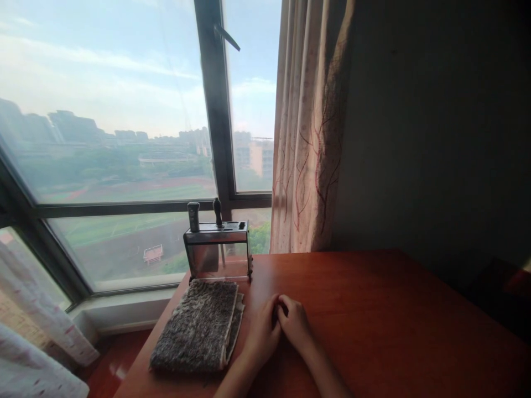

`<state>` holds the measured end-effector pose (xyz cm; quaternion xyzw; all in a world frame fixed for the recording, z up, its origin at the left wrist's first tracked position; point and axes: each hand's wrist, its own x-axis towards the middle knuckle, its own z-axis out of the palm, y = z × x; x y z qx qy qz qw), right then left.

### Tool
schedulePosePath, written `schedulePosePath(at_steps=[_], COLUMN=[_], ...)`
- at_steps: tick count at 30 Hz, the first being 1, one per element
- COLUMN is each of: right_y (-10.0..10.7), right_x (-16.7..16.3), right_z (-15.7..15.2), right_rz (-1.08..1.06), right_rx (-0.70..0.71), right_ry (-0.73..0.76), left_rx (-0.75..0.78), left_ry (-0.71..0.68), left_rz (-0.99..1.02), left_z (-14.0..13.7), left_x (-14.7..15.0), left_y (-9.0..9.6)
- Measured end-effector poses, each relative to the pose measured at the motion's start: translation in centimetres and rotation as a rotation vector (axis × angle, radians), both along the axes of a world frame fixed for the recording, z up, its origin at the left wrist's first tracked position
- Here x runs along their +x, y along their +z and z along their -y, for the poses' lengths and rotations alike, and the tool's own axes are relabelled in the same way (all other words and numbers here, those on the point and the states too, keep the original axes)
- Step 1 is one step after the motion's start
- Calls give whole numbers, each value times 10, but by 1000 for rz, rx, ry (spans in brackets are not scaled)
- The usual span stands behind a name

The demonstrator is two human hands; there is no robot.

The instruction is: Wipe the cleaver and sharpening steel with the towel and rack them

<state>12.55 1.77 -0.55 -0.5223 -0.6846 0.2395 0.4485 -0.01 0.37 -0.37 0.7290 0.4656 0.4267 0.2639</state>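
My left hand (267, 322) rests on the table with its fingers curled, and no object shows in it. Against its fingertips lies my right hand (294, 319), also loosely closed, with nothing visible inside. A folded, shaggy grey cloth (194, 326) lies just left of my left hand, apart from it. Behind the cloth stands a see-through knife block (237, 260) with a metal frame. In it sit a broad-bladed cleaver (193, 216) and a second tool with a dark rounded handle (218, 212), whose kind I cannot tell.
The reddish-brown wooden table (373, 320) stretches away to the right. Its left edge runs beside the cloth. Large windows (124, 110) with a dark frame stand behind, and a patterned curtain (307, 138) hangs at the back. A dark wall (435, 121) is on the right.
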Motion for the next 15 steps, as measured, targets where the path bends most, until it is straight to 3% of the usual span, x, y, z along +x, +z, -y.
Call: schedulePosePath(at_steps=[15], right_y=[-2], right_x=[-1], right_z=[0], right_rz=[14], right_rx=[-9], right_ry=[-5], left_rx=[-2], left_ry=[8], left_rz=[-3], left_z=[0], left_x=[0], left_y=[-1])
